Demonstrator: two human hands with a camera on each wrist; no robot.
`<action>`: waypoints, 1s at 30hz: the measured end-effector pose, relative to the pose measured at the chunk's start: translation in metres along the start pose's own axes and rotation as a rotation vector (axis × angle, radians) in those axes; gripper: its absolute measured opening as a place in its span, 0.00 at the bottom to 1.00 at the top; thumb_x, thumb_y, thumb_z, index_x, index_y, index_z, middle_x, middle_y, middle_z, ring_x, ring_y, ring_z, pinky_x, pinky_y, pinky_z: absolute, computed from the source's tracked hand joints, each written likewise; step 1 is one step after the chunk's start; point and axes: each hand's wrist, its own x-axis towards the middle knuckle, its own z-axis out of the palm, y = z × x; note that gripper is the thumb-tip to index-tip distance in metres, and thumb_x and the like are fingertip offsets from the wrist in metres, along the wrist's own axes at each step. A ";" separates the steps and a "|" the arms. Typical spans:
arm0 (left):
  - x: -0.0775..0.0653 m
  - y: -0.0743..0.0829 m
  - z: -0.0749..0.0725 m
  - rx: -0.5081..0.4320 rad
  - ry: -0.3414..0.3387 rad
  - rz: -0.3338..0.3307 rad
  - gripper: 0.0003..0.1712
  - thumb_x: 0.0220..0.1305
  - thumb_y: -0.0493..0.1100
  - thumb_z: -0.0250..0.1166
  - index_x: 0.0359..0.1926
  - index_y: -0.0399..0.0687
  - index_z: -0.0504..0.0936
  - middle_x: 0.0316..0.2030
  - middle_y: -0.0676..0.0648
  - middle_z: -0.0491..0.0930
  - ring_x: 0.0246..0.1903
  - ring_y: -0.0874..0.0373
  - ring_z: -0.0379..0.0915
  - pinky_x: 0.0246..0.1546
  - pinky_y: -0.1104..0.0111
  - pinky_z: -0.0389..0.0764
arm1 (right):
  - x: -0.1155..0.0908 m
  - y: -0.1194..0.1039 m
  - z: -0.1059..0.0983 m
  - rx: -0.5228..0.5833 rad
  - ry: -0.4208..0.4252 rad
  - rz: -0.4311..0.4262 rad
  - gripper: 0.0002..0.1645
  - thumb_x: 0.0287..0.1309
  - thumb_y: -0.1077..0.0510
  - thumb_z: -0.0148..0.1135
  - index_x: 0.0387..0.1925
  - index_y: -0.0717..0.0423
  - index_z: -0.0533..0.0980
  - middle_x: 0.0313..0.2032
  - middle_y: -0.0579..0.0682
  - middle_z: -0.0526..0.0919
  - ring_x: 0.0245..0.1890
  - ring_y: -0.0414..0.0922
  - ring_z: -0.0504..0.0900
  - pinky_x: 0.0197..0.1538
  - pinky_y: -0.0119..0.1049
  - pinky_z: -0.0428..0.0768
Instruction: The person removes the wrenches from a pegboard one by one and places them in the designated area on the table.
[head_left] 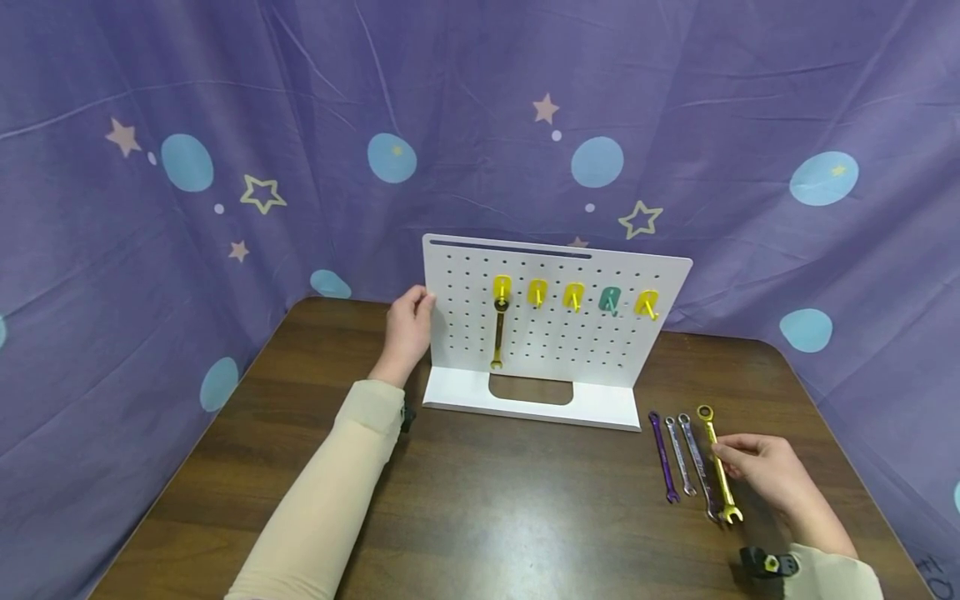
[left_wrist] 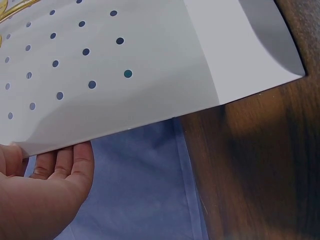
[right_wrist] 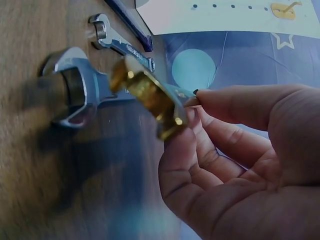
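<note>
My left hand (head_left: 409,327) grips the left edge of a white pegboard stand (head_left: 457,350). In the left wrist view the thumb lies on the board's front and the fingers (left_wrist: 82,165) go behind its edge. At the right, my right hand (head_left: 768,471) pinches a gold combination wrench (head_left: 717,462) by its shaft. The right wrist view shows its open end (right_wrist: 150,95) lifted off the table, blurred. Beside it on the table lie a purple wrench (head_left: 663,458) and two silver wrenches (head_left: 697,462). Another gold wrench (head_left: 498,333) hangs from the leftmost hook.
Along the board's upper part run yellow hooks (head_left: 573,296) and one green hook (head_left: 610,301). The stand's base (head_left: 457,390) has a cutout and rests on the brown wooden table (head_left: 480,500). A purple patterned curtain (head_left: 480,108) hangs close behind.
</note>
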 end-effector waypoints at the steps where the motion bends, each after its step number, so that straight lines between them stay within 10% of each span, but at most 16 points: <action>1: 0.000 0.000 0.000 0.000 0.000 0.001 0.12 0.80 0.41 0.54 0.42 0.37 0.79 0.32 0.40 0.76 0.33 0.50 0.68 0.33 0.61 0.70 | 0.000 0.000 -0.001 -0.006 -0.001 0.001 0.24 0.71 0.55 0.63 0.51 0.77 0.78 0.31 0.51 0.83 0.31 0.44 0.79 0.34 0.38 0.78; 30: -0.001 0.002 0.000 0.009 -0.004 -0.003 0.13 0.80 0.41 0.53 0.42 0.38 0.79 0.33 0.40 0.76 0.33 0.51 0.68 0.33 0.61 0.70 | 0.011 0.011 -0.001 -0.170 -0.010 -0.027 0.17 0.68 0.59 0.63 0.42 0.74 0.81 0.34 0.58 0.84 0.30 0.46 0.80 0.32 0.38 0.78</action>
